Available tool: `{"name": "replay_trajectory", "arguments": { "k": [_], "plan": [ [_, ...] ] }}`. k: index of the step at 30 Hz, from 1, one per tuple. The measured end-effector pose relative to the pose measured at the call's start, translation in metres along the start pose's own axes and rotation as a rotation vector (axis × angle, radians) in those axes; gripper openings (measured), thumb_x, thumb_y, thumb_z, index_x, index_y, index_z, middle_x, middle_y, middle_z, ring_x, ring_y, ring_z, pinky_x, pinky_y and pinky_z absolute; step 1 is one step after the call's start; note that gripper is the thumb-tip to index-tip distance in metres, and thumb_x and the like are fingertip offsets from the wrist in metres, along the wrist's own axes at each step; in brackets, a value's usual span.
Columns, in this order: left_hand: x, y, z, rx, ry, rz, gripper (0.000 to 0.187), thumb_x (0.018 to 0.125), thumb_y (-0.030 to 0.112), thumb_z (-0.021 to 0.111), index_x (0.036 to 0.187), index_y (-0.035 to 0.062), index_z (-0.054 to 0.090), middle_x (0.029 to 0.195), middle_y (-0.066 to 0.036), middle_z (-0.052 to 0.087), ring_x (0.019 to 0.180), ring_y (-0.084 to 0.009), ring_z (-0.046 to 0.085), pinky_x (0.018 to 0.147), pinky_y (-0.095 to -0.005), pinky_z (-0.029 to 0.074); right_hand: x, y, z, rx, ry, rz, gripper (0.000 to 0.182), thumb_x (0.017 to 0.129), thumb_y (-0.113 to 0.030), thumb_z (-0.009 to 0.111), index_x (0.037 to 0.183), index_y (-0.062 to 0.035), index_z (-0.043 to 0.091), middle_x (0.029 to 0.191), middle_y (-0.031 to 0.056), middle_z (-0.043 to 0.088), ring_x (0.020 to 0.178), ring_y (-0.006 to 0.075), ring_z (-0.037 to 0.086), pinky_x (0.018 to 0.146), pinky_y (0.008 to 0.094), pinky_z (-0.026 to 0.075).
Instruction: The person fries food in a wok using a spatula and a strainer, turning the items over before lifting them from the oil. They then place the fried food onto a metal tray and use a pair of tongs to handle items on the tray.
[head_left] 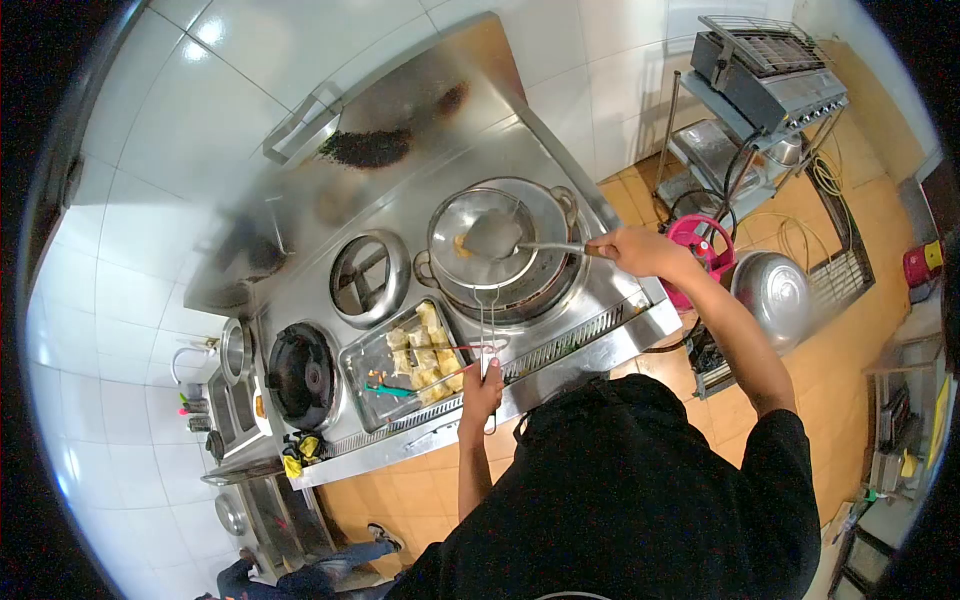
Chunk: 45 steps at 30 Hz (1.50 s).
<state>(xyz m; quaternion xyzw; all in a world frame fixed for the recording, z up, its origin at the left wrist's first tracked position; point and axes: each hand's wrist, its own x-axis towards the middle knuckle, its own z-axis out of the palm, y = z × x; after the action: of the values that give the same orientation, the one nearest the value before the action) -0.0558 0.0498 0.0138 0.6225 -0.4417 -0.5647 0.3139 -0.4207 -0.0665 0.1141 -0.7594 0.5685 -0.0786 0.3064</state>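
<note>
My right hand [630,250] is wrapped round the end of a long-handled metal turner [492,236]. The turner's flat head rests over the bowl of a wire strainer [452,215], where a small golden-brown bit of food [462,245] shows. My left hand [482,392] is closed round the strainer's long wire handle, near the front edge of the stove. Under the strainer stands a wide two-handled metal pot [565,250]. Left of my left hand, a metal tray [372,412] bears several pale yellow folded food pieces [425,355], a teal-handled utensil [390,391] and a thin reddish utensil [455,347].
A steel ring [400,270] and a black burner [300,375] lie along the stove to the left. On the right are a pink gas cylinder [690,235], a large metal bowl [771,300] and a grill on a stand [765,85]. Another person's leg [350,556] shows at lower left.
</note>
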Motion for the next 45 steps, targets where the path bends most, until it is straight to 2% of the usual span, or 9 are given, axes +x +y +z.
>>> {"name": "replay_trajectory", "arguments": {
  "k": [9, 18, 24, 26, 33, 38, 41, 43, 45],
  "plan": [
    [0.001, -0.001, 0.001, -0.044, 0.030, 0.046, 0.028, 0.100, 0.034, 0.055, 0.085, 0.0093, 0.052, 0.052, 0.006, 0.039, 0.039, -0.0049, 0.035, 0.036, -0.0236, 0.025, -0.013, -0.003, -0.009, 0.065, -0.060, -0.032, 0.033, 0.095, -0.022, 0.048, 0.123, -0.0164, 0.065, 0.108, 0.0229, 0.066, 0.096, 0.0403, 0.065, 0.084, 0.0465, 0.050],
    [0.006, -0.009, 0.009, -0.199, -0.031, -0.064, 0.025, 0.100, 0.031, 0.055, 0.085, 0.0115, 0.051, 0.054, 0.006, 0.038, 0.039, -0.0032, 0.032, 0.035, -0.0229, 0.023, -0.014, -0.003, -0.021, 0.059, 0.115, 0.026, 0.035, 0.096, -0.021, 0.047, 0.127, -0.0180, 0.062, 0.103, 0.0246, 0.066, 0.095, 0.0407, 0.065, 0.083, 0.0466, 0.050],
    [0.005, 0.005, 0.014, -0.209, -0.034, -0.055, 0.026, 0.101, 0.030, 0.054, 0.081, 0.0129, 0.049, 0.055, 0.007, 0.039, 0.041, -0.0027, 0.033, 0.036, -0.0219, 0.024, -0.028, -0.022, -0.020, 0.097, 0.195, -0.039, 0.042, 0.092, -0.016, 0.058, 0.133, -0.0086, 0.056, 0.115, 0.0219, 0.065, 0.107, 0.0391, 0.062, 0.092, 0.0423, 0.048],
    [0.006, 0.006, 0.016, -0.232, -0.024, -0.074, 0.027, 0.101, 0.030, 0.054, 0.081, 0.0135, 0.049, 0.055, 0.007, 0.039, 0.041, -0.0024, 0.033, 0.036, -0.0216, 0.024, -0.027, -0.019, -0.006, 0.214, 0.320, -0.176, 0.045, 0.090, -0.015, 0.060, 0.135, -0.0106, 0.055, 0.113, 0.0237, 0.065, 0.103, 0.0408, 0.063, 0.090, 0.0434, 0.049],
    [0.010, -0.002, 0.019, -0.258, -0.072, -0.061, 0.024, 0.102, 0.030, 0.052, 0.084, 0.0147, 0.048, 0.056, 0.009, 0.034, 0.040, -0.0015, 0.028, 0.034, -0.0212, 0.020, -0.028, -0.019, 0.027, 0.080, 0.140, -0.037, 0.043, 0.088, -0.018, 0.061, 0.131, -0.0130, 0.059, 0.099, 0.0257, 0.066, 0.090, 0.0441, 0.064, 0.084, 0.0496, 0.051],
    [0.005, 0.004, 0.021, -0.270, -0.063, -0.106, 0.027, 0.101, 0.030, 0.053, 0.080, 0.0139, 0.047, 0.055, 0.008, 0.035, 0.040, -0.0023, 0.030, 0.035, -0.0222, 0.022, -0.019, -0.009, 0.036, 0.162, 0.243, -0.107, 0.045, 0.087, -0.017, 0.061, 0.132, -0.0145, 0.058, 0.092, 0.0265, 0.066, 0.085, 0.0445, 0.064, 0.081, 0.0513, 0.051],
    [0.004, 0.008, 0.022, -0.247, -0.021, -0.076, 0.028, 0.101, 0.031, 0.053, 0.080, 0.0135, 0.048, 0.054, 0.008, 0.034, 0.040, -0.0021, 0.030, 0.035, -0.0224, 0.021, -0.016, -0.014, 0.039, 0.198, 0.341, -0.136, 0.044, 0.089, -0.017, 0.063, 0.132, -0.0109, 0.057, 0.103, 0.0255, 0.066, 0.092, 0.0444, 0.063, 0.083, 0.0478, 0.050],
    [0.004, 0.012, 0.022, -0.240, -0.057, -0.052, 0.024, 0.102, 0.031, 0.051, 0.085, 0.0143, 0.047, 0.056, 0.009, 0.034, 0.040, -0.0017, 0.027, 0.035, -0.0216, 0.020, -0.014, -0.013, 0.044, 0.046, 0.231, -0.058, 0.045, 0.088, -0.015, 0.058, 0.133, -0.0167, 0.058, 0.088, 0.0275, 0.066, 0.083, 0.0450, 0.064, 0.079, 0.0522, 0.051],
    [0.003, 0.013, 0.019, -0.233, -0.077, -0.039, 0.024, 0.102, 0.031, 0.051, 0.085, 0.0139, 0.048, 0.056, 0.008, 0.035, 0.040, -0.0020, 0.027, 0.035, -0.0218, 0.020, -0.015, -0.012, 0.051, 0.039, 0.241, -0.044, 0.046, 0.088, -0.015, 0.057, 0.134, -0.0173, 0.057, 0.087, 0.0276, 0.066, 0.082, 0.0452, 0.064, 0.078, 0.0526, 0.051]
  ]
}}
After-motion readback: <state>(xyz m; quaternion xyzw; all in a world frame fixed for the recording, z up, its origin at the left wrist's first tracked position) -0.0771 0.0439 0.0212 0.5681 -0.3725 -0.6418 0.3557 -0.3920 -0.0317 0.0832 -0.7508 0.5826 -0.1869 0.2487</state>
